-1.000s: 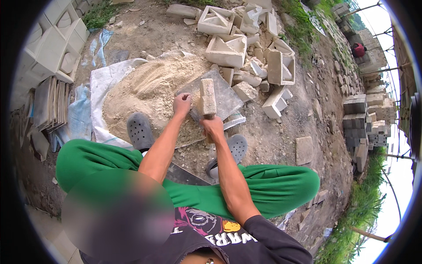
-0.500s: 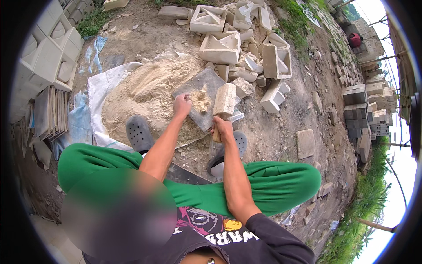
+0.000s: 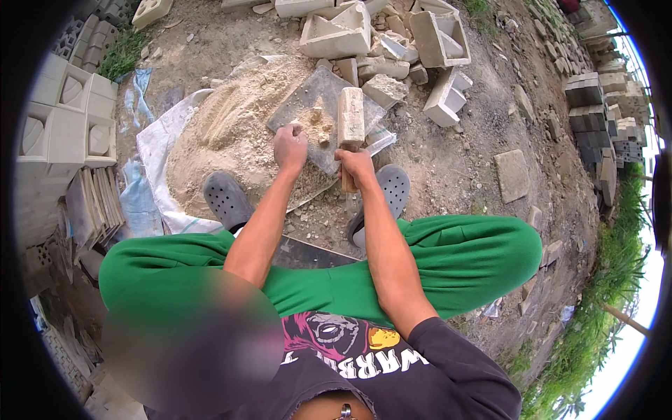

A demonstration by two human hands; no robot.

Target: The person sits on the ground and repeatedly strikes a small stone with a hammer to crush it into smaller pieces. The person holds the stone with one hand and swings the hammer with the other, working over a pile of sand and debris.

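The right hand (image 3: 357, 164) is clenched around a wooden mallet (image 3: 350, 119), hiding most of its handle; the block head rests on a grey slab (image 3: 308, 94) at twelve o'clock. The left hand (image 3: 290, 145) closes on crumbled stone (image 3: 313, 126), its grip hard to make out. Two grey clogs (image 3: 225, 199) stand on bare dirt outdoors, a sand heap (image 3: 217, 136) at ten o'clock.

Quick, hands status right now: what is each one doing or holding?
Left hand: closed in a loose fist on the crumbled material on the grey slab.
Right hand: closed around the handle of the wooden mallet.
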